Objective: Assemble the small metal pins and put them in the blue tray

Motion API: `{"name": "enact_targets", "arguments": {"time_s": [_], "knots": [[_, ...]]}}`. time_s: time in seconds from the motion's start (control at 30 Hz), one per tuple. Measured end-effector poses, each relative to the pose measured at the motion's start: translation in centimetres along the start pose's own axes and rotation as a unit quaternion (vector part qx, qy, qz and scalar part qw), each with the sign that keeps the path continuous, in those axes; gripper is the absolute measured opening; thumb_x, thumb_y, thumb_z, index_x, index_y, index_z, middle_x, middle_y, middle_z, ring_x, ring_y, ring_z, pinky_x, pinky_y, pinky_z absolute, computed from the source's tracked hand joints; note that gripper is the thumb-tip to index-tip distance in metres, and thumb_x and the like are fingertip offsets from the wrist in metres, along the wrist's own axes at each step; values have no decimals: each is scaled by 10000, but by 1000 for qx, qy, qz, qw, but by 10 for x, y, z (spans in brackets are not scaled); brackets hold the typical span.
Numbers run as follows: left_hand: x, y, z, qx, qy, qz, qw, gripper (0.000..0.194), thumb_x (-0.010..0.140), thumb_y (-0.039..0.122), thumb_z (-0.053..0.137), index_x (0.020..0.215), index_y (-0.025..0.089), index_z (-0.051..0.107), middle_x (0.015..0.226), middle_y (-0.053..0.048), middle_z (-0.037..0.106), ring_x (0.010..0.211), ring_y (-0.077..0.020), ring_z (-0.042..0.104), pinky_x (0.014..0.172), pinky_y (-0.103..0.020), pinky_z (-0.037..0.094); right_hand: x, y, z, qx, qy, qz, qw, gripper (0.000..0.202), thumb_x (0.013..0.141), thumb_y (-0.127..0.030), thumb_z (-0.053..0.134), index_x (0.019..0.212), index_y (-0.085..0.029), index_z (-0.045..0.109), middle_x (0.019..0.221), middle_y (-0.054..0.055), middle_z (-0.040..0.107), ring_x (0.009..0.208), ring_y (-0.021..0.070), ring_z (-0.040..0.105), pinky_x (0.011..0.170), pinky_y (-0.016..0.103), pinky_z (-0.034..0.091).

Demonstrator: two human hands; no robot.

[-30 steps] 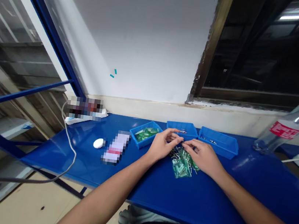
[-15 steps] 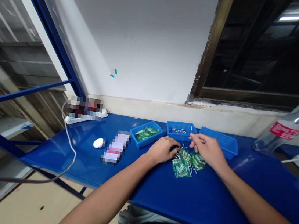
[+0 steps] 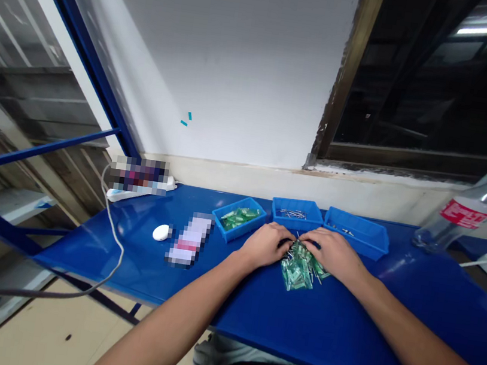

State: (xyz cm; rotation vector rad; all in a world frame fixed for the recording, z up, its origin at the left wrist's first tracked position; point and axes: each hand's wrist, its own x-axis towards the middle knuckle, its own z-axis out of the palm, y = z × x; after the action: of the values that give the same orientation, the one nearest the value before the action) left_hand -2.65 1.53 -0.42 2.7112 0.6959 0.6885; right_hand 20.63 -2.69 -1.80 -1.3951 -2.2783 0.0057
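A heap of small green clear plastic packets, mixed with thin silvery metal pins, lies on the blue table. My left hand rests at the heap's left edge, thumb and fingers curled inward. From the other side my right hand reaches in, its fingers bent together at the top of the heap. Both sets of fingertips nearly meet there, and what they pinch is too small to make out. Behind them stand a blue bin of pins, a blue bin of green packets and a blue bin with a few small pieces.
On the left lie a white round object and a blurred-out flat item. A power strip with a grey cable sits at the back left. A red-capped plastic bottle stands at the right. The wall is behind the bins.
My right hand has come down from beside the middle bin, where it held a pin, to the heap. The pin is gone from its raised fingers. My left hand stays nearly still.
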Motion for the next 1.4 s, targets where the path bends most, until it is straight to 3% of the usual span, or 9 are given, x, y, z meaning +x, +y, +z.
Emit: {"name": "enact_targets", "arguments": {"time_s": [0.2,0.4,0.6,0.73,0.93,1.3,1.4], "knots": [[0,-1,2,-4,2,-4,1000,271,935,151,584,1148,181,750,1143,-73,779,1061,-234,700,1013,-359,513,0,-1,2,-6,10,20,1000,148,939,-185,578,993,-250,700,948,44,750,897,240,704,827,370,542],[1,3,-1,-22,21,-20,999,290,955,180,569,1206,168,715,1177,-81,767,1079,-237,702,1029,-364,511,1,-5,0,29,92,28,995,266,874,-134,551,1099,-227,659,948,46,718,813,209,688,791,347,545],[1,9,-6,-62,36,-48,996,400,986,242,568,1379,183,610,1122,-58,788,1098,-234,705,996,-349,525,2,-26,-15,149,144,70,976,127,933,-279,581,943,-231,699,957,59,739,755,203,701,748,346,580],[2,12,-9,-68,56,-42,995,318,1030,310,531,1280,199,693,1234,-66,761,1100,-228,711,995,-340,528,1,-31,-15,197,153,104,963,148,919,-357,637,935,-240,727,947,53,768,765,219,721,762,368,599],[4,12,-12,-78,92,-54,991,262,1029,262,540,1162,209,759,1202,-48,775,1073,-209,720,1019,-328,525,1,-32,-11,177,142,87,970,136,907,-334,636,919,-238,731,929,51,767,744,212,692,739,359,566],[3,16,-14,-126,112,-66,984,245,1005,263,577,1168,214,752,1188,-43,779,1095,-213,727,1028,-344,537,0,-31,-11,202,141,120,962,150,896,-309,616,952,-234,734,952,43,783,772,211,733,763,361,595],[3,17,-14,-141,104,-45,983,245,1008,241,558,1168,215,742,1196,-43,774,1113,-209,720,1038,-341,533,0,-33,-11,205,143,123,960,221,887,-301,626,1085,-226,688,932,45,781,780,210,730,754,352,599]]}}
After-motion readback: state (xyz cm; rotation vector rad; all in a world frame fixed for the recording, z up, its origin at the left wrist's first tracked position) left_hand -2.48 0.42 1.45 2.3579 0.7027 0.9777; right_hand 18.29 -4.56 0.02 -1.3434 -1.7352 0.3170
